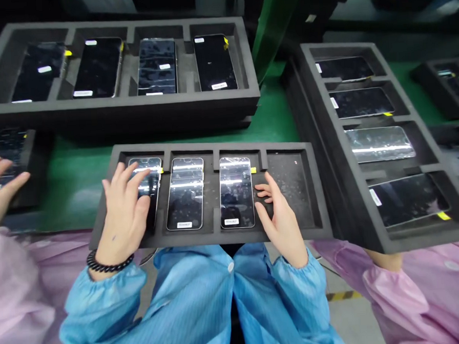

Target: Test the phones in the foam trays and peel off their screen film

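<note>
A black foam tray (213, 238) lies in front of me with a row of phone-sized glass screens in its compartments. Over the leftmost phone (152, 189) my left hand (125, 213) rests with spread fingers, covering part of it; whether the fingertips touch the glass I cannot tell. The second phone (184, 195) and third phone (236, 192) lie face up, each with a small white label near its lower end. A yellow tab sticks out from the third one. Just right of it, my right hand (278, 215) hovers with fingers apart, partly over the rightmost compartment, which holds no phone.
A stack of foam trays (133, 101) stands behind, its top tray holding several phones. Another tall stack (373, 205) rises close on the right. People in pink sleeves sit on both sides; one person's hand (1, 186) is at far left. A green post (274, 28) stands behind.
</note>
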A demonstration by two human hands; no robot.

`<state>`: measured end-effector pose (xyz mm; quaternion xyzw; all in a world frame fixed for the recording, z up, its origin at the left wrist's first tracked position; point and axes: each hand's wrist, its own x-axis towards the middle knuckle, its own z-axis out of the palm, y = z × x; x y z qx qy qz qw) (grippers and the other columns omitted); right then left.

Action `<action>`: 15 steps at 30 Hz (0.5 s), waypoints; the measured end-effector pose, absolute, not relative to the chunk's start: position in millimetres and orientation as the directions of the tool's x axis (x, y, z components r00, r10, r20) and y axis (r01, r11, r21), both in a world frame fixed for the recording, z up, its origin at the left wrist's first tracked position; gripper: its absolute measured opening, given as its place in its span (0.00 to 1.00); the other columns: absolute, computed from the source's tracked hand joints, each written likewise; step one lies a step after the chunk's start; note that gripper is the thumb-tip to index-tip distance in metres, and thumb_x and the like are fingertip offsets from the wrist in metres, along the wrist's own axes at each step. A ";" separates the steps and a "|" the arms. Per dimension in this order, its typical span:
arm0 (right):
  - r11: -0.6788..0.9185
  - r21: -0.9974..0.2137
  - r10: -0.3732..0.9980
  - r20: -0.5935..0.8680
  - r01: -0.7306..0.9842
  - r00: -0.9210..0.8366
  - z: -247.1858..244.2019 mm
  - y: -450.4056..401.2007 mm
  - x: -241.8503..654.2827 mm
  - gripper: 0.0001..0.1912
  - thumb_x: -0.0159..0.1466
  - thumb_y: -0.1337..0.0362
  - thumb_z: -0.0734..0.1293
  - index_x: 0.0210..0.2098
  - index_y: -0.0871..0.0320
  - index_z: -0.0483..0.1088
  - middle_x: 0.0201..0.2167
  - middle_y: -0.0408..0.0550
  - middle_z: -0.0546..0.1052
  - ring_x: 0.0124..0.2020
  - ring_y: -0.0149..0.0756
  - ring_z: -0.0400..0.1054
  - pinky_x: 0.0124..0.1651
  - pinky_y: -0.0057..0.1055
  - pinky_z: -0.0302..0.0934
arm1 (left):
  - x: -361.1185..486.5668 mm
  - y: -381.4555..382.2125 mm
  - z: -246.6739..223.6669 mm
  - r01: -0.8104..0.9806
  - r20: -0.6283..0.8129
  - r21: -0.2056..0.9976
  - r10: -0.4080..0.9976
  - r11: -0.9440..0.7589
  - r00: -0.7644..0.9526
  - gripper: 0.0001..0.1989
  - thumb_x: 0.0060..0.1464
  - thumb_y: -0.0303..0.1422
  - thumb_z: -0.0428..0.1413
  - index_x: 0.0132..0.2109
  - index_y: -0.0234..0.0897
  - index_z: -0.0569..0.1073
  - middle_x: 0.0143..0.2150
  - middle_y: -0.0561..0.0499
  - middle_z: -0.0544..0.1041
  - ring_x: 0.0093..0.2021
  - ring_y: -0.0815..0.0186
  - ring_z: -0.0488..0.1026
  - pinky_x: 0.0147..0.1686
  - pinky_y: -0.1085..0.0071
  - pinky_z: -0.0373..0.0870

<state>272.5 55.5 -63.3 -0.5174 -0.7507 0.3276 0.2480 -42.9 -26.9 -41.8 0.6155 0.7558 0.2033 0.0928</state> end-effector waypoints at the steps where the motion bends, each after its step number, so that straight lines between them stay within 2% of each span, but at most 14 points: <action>1: 0.262 -0.740 0.937 0.040 0.620 -0.348 -63.3 55.0 274.0 0.34 0.70 0.68 0.58 0.73 0.49 0.45 0.57 0.51 0.73 0.51 0.37 0.71 0.56 0.41 0.68 | -46.1 -33.8 -47.9 0.884 0.080 0.429 0.967 0.185 -0.241 0.26 0.69 0.39 0.38 0.71 0.44 0.53 0.75 0.39 0.52 0.77 0.43 0.43 0.72 0.31 0.40; 3: 0.288 -0.723 0.929 0.052 0.628 -0.366 -63.6 54.6 276.1 0.36 0.68 0.72 0.56 0.73 0.48 0.46 0.57 0.51 0.73 0.52 0.37 0.71 0.56 0.40 0.69 | -49.5 -43.6 -59.5 0.879 0.057 0.433 0.967 0.200 -0.249 0.29 0.69 0.40 0.39 0.73 0.43 0.48 0.77 0.36 0.47 0.77 0.40 0.39 0.70 0.28 0.40; 6: 0.329 -0.712 0.904 0.048 0.620 -0.424 -64.2 54.0 279.3 0.39 0.66 0.75 0.54 0.74 0.46 0.45 0.58 0.50 0.73 0.53 0.36 0.70 0.57 0.40 0.69 | -47.6 -50.7 -67.7 0.894 0.039 0.405 0.973 0.193 -0.228 0.32 0.69 0.41 0.41 0.75 0.42 0.43 0.78 0.36 0.41 0.77 0.40 0.34 0.72 0.30 0.38; 10: 0.380 -0.703 0.856 0.022 0.601 -0.516 -61.7 51.4 288.7 0.39 0.68 0.75 0.53 0.74 0.44 0.42 0.63 0.50 0.70 0.56 0.37 0.70 0.59 0.42 0.69 | -38.8 -61.0 -62.9 0.912 0.020 0.374 0.981 0.171 -0.192 0.34 0.67 0.40 0.43 0.75 0.43 0.41 0.78 0.39 0.39 0.77 0.40 0.34 0.73 0.33 0.38; 13: 0.437 -0.662 0.825 0.024 0.609 -0.565 -55.4 51.0 297.0 0.36 0.70 0.72 0.55 0.74 0.44 0.45 0.68 0.51 0.66 0.62 0.41 0.67 0.61 0.46 0.68 | -35.2 -74.0 -58.6 0.943 0.067 0.333 0.997 0.011 -0.036 0.32 0.65 0.38 0.48 0.74 0.44 0.52 0.79 0.44 0.37 0.77 0.36 0.33 0.72 0.30 0.35; 15: 0.550 -0.588 0.762 0.062 0.593 -0.645 -51.0 54.0 299.9 0.31 0.70 0.68 0.60 0.70 0.43 0.56 0.73 0.50 0.58 0.68 0.47 0.60 0.65 0.53 0.63 | -37.2 -79.6 -57.5 0.935 0.136 0.315 0.983 -0.161 0.123 0.27 0.63 0.36 0.50 0.68 0.48 0.64 0.79 0.51 0.38 0.77 0.37 0.34 0.72 0.32 0.32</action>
